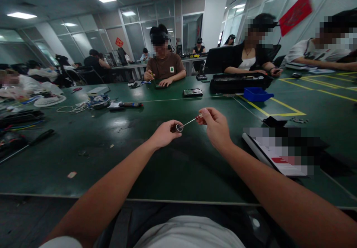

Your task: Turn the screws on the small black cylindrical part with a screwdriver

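Note:
Above the green table, my left hand [165,134] is closed around a small dark cylindrical part [179,128] with a pale ring at its end. That ringed end faces right, and my fingers hide most of the body. My right hand [216,125] pinches the red handle of a thin screwdriver [191,122]. Its metal shaft slants down to the left, and the tip is at the ringed end of the part. Whether the tip touches it or is inside it, I cannot tell.
The green table [111,173] carries a circuit board [192,92], a blue bin [258,94] and a long black housing [240,82]. To the left lie a dark-handled tool [131,105] and cables [74,108]. A box-like white item [275,155] lies right. A co-worker [166,65] sits opposite.

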The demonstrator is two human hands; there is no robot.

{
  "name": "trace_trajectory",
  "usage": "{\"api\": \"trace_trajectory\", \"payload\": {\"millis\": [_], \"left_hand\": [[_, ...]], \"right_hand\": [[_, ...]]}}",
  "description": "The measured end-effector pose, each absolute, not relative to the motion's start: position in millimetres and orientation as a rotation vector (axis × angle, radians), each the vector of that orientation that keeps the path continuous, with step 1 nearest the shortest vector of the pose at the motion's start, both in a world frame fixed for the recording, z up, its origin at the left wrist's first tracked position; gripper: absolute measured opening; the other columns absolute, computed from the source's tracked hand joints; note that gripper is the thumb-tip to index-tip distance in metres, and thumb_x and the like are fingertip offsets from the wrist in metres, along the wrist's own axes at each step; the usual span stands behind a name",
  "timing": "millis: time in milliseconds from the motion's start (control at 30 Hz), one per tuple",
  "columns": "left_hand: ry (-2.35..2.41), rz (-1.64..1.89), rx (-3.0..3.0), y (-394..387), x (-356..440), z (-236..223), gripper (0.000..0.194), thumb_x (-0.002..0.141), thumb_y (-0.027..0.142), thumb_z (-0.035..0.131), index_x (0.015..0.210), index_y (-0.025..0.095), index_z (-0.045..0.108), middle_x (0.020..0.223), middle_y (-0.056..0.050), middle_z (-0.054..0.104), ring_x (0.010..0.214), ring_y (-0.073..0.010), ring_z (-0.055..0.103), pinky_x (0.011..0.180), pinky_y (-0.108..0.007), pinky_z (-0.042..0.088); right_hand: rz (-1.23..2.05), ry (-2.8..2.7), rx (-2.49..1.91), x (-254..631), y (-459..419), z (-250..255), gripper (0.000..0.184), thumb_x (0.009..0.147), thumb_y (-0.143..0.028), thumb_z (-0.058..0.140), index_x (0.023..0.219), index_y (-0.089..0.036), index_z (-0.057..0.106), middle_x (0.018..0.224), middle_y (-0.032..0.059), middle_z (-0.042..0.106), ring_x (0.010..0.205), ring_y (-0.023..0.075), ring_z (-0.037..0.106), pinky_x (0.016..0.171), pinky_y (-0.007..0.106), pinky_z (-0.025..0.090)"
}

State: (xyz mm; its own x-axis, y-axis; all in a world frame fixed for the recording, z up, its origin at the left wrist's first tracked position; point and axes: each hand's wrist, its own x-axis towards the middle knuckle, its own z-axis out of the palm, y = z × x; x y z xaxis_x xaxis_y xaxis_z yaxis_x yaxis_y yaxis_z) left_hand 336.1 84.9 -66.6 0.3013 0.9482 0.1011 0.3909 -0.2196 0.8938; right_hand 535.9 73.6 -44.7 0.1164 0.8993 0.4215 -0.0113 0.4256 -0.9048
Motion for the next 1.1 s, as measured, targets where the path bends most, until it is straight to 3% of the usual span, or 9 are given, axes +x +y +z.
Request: {"api": "trace_trajectory", "payload": {"millis": [267, 500, 767, 967, 1100], "left_hand": [[1.238, 0.993, 1.879, 79.9, 324.2, -71.3, 0.045, 0.075, 0.012, 0.073, 0.120, 0.019, 0.068, 0.118, -0.007, 0.071, 0.106, -0.0222, 0.066, 0.101, -0.040, 0.046], [1.324, 0.967, 2.002, 76.0, 326.6, -67.0, 0.042, 0.077, 0.017, 0.075, 0.119, 0.021, 0.071, 0.119, -0.007, 0.072, 0.113, -0.0258, 0.064, 0.106, -0.042, 0.043], [1.338, 1.033, 2.085, 78.5, 322.1, -74.2, 0.044, 0.079, 0.023, 0.076, 0.122, 0.023, 0.070, 0.123, -0.006, 0.071, 0.116, -0.0252, 0.063, 0.107, -0.041, 0.042], [1.350, 0.988, 2.143, 77.8, 321.5, -75.7, 0.042, 0.078, 0.022, 0.076, 0.120, 0.023, 0.071, 0.119, -0.006, 0.072, 0.111, -0.0241, 0.064, 0.102, -0.039, 0.045], [1.344, 1.000, 2.167, 78.7, 321.0, -76.6, 0.043, 0.078, 0.022, 0.076, 0.121, 0.023, 0.070, 0.120, -0.006, 0.071, 0.112, -0.0238, 0.063, 0.102, -0.039, 0.044]], "right_hand": [[0.790, -1.387, -0.961, 531.5, 74.3, -49.5, 0.029, 0.089, -0.050, 0.059, 0.088, -0.021, 0.063, 0.078, 0.0035, 0.069, 0.071, 0.0172, 0.065, 0.069, 0.035, 0.052], [0.788, -1.427, -0.982, 531.3, 76.2, -52.1, 0.028, 0.089, -0.048, 0.059, 0.090, -0.021, 0.063, 0.079, 0.0045, 0.071, 0.072, 0.0181, 0.066, 0.072, 0.036, 0.052], [0.542, -1.546, -1.222, 536.3, 68.2, -40.5, 0.036, 0.086, -0.054, 0.063, 0.069, -0.022, 0.060, 0.057, -0.0002, 0.060, 0.055, 0.0158, 0.055, 0.056, 0.032, 0.039], [0.570, -1.679, -1.096, 535.6, 67.4, -44.6, 0.013, 0.089, -0.031, 0.052, 0.089, -0.023, 0.063, 0.074, 0.0008, 0.068, 0.065, 0.0174, 0.061, 0.061, 0.031, 0.041], [0.559, -1.694, -1.174, 535.6, 68.3, -44.5, 0.028, 0.094, -0.043, 0.048, 0.084, -0.023, 0.064, 0.064, 0.0004, 0.062, 0.061, 0.0186, 0.058, 0.059, 0.033, 0.038]]}}
